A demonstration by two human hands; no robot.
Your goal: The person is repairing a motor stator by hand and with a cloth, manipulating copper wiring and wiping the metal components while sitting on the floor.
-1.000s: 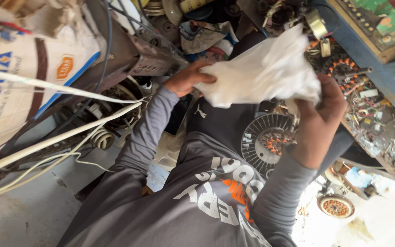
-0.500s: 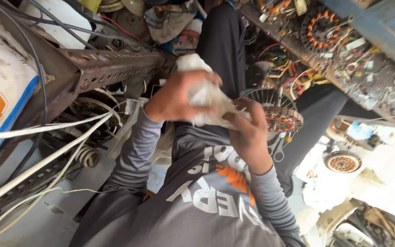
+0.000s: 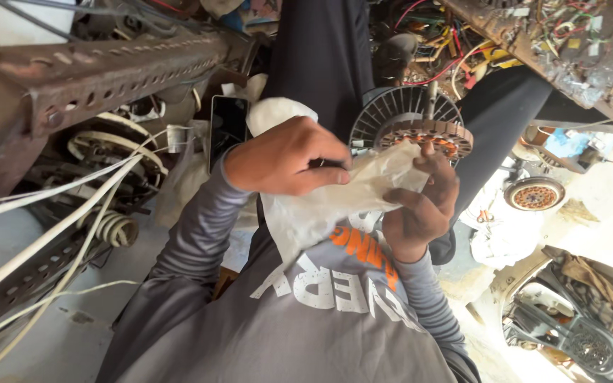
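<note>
**Cloth gathered in, both hands now gripping it at the chest**

Comparing with a second ago, the white cloth (image 3: 335, 198), then spread wide overhead, is now bunched in front of the grey shirt. The left hand (image 3: 289, 159) pinches its upper edge, fingers closed tight on the fabric. The right hand (image 3: 420, 206), at 3 o'clock of the left, clutches the other end with fingers curled. Work has therefore moved from unfolding to close handling. A finned motor stator (image 3: 413, 124) sits at 12 o'clock of the right hand; the cloth's corner probably touches it, though the overlap is unclear. A dark phone (image 3: 227, 128) lies at 10 o'clock.
</note>
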